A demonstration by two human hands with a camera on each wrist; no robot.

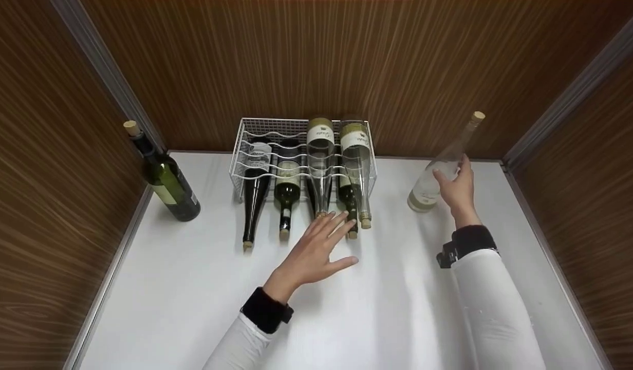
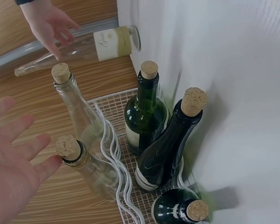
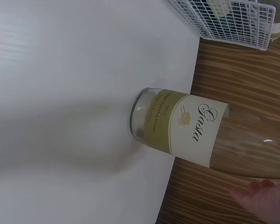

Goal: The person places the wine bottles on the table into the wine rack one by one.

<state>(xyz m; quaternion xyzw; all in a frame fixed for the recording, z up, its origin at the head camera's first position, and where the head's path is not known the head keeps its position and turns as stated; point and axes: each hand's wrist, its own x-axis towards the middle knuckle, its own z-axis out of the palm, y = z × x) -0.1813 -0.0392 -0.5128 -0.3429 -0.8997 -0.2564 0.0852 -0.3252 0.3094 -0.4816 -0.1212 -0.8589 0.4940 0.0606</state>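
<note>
In the head view my left hand (image 1: 316, 254) is spread in front of the wire rack, its fingertips by the corked neck of a clear bottle (image 1: 321, 164). From the left wrist, one fingertip lies close to that bottle's cork (image 2: 68, 147); contact is unclear. My right hand (image 1: 458, 190) is beside an upright, corked clear wine bottle (image 1: 427, 186), thumb and fingers apart around its side. That bottle's cream and gold label (image 3: 196, 123) faces the right wrist camera, with the fingers loosely bent below its edge. The white wire rack (image 1: 235, 167) holds clear and dark bottles in two tiers, necks forward.
A corked green wine bottle (image 1: 170, 185) stands at the left of the white table (image 1: 193, 293). Wood-grain panels (image 1: 398, 77) enclose the back and both sides. Several corked necks, such as the dark bottle (image 1: 252, 210), stick out past the rack's front.
</note>
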